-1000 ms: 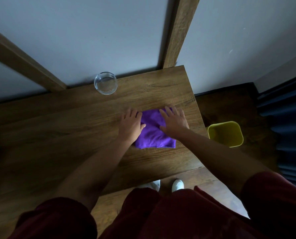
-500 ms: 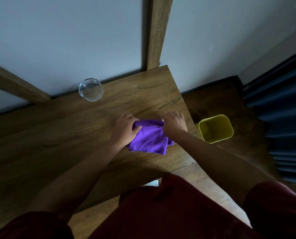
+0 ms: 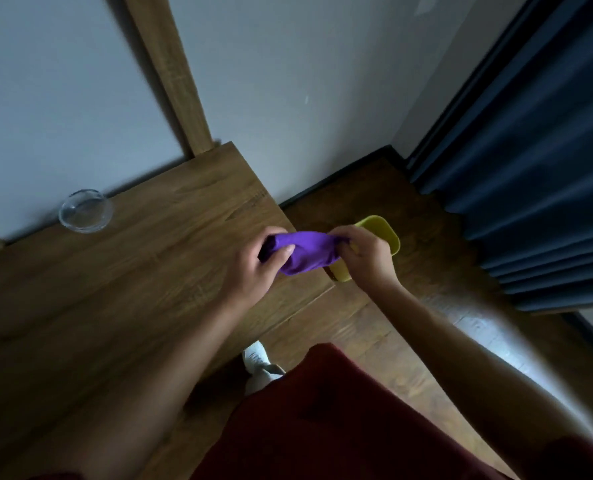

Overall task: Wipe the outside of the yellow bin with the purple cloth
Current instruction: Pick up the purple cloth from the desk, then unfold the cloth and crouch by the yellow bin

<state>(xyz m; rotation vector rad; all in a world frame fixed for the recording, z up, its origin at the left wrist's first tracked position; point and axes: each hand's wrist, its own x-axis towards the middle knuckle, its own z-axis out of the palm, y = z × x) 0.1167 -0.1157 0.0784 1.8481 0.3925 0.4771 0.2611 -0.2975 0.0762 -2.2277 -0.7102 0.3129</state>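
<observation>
Dark red clothing [image 3: 340, 420] fills the bottom of the frame; one white shoe [image 3: 258, 362] shows just above it, on the wood floor [image 3: 392, 341].

Both bare forearms run up from the lower corners toward frame centre. Left hand [image 3: 253, 268] is closed on the left end of the cloth [image 3: 305, 256], thumb across the top. Right hand [image 3: 364, 256] pinches the right end, fingers curled in. Cloth hangs between the two hands, clear of the table [image 3: 115, 289], over its right corner.

Cloth: purple, plain, bunched into a soft roll. Long axis runs left to right across the frame, nearly level, sagging in the middle and lower edge.

Bin [image 3: 388, 233]: yellow, rounded-rectangular rim, standing on the floor just right of the table edge, right of centre. Mouth faces up toward the camera. Mostly covered by the right hand and cloth; only the far right rim and a lower left corner show. Cloth overlaps it in the frame; touching or not, cannot tell.

Farther off: a clear glass bowl [image 3: 84, 211] at the table's back edge, left of frame. A wood post [image 3: 170, 74] rises against the pale wall [image 3: 305, 81]. Dark blue curtain [image 3: 537, 174] in pleats, upper right.
</observation>
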